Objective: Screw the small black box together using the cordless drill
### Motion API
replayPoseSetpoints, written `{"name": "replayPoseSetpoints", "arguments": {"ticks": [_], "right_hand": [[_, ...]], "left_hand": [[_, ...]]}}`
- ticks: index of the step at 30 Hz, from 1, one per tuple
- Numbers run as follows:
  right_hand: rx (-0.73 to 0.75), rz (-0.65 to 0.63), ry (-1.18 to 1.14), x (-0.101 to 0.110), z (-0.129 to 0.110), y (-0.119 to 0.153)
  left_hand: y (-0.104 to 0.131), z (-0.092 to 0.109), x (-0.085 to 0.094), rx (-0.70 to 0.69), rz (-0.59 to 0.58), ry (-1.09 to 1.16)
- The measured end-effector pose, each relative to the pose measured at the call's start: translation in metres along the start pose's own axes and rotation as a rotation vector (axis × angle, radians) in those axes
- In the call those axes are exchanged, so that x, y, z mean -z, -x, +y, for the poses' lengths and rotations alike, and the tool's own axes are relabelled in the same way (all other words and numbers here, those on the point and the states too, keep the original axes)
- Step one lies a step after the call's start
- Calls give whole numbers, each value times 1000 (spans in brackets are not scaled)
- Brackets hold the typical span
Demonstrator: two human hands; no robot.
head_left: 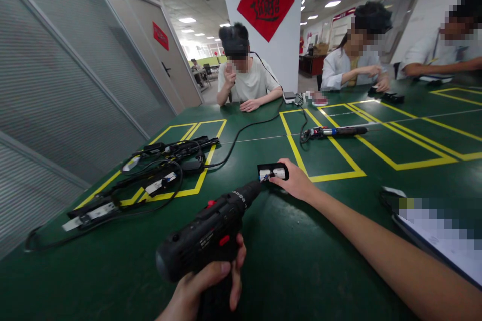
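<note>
Gripping a black power drill with red buttons (203,235) by its handle in the left hand (196,283), with the thumb laid across the near side and fingers curled round the front; clamped firmly, apparently to keep the chuck lined up. Aimed far and rightward, with the thin bit (262,179) reaching up to white blocks (278,173) inside a small black rectangular casing (269,165). Too small at the tip to tell touching from just short.

Pinching that casing by its right end between thumb and fingers of the right hand (295,180), with the hollow side turned towards the drill, likely for steadiness against its push. Located mid-table, just beyond the chuck; cannot tell resting on the dark green tabletop (309,261) from slightly raised.

Reaching in from the near right with a long, slanting forearm (361,230); coming up from the near edge, low behind the drill, with the left.
</note>
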State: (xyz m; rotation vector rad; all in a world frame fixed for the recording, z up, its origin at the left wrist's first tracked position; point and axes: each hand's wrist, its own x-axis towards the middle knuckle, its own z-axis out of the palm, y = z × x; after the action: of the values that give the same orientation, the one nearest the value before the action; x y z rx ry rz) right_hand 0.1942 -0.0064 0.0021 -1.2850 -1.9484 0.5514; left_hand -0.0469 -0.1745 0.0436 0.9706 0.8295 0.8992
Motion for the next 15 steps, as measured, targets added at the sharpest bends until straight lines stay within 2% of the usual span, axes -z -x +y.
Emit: {"name": "replayPoseSetpoints", "arguments": {"ticks": [15], "right_hand": [[-10, -13, -29, 2, -1, 1]], "left_hand": [[0, 1, -1, 0, -5, -27]]}}
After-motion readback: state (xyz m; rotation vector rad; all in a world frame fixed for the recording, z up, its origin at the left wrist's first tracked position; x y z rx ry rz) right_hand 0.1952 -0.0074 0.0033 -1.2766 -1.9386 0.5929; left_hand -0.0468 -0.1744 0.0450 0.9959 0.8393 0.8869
